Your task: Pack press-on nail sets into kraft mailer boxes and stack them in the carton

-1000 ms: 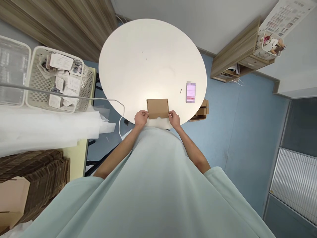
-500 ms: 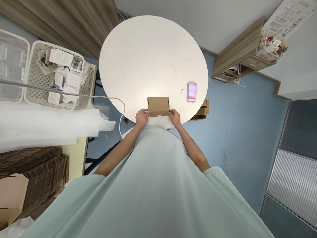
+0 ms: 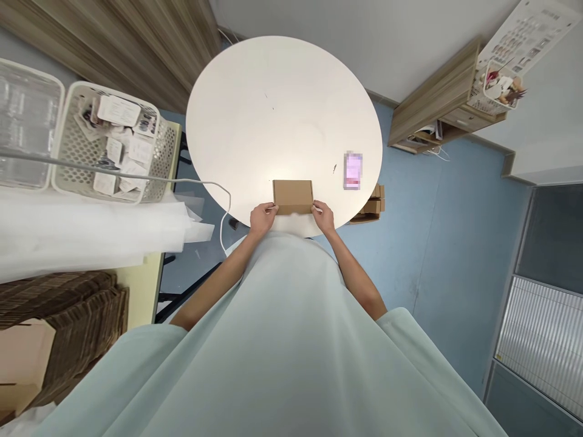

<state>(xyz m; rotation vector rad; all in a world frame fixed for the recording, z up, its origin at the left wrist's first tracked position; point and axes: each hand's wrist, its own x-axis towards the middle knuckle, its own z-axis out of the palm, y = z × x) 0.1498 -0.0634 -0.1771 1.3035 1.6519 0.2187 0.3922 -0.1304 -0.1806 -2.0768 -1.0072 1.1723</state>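
A small brown cardboard box [image 3: 293, 194] with its lid down lies at the near edge of the white oval table [image 3: 273, 79]. My left hand [image 3: 263, 217] pinches the box's near left corner between thumb and fingers. At the near right corner, my right hand [image 3: 323, 215] grips the box in the same way. The fingertips partly hide both corners. To the right of the box lies a phone-like thing [image 3: 353, 171], its face blurred to pink blocks.
On the left, a side table carries a perforated basket [image 3: 157, 155] of small packets, white wrapping sheets [image 3: 91, 227] and stacked flat cardboard [image 3: 86, 334]. A white cable [image 3: 191, 180] crosses to the table's left edge. More cardboard boxes [image 3: 371, 207] stand below the table's right edge.
The view has shifted slightly. The box's near front flap now appears narrower and pressed more closely down, with both hands still at its near corners.
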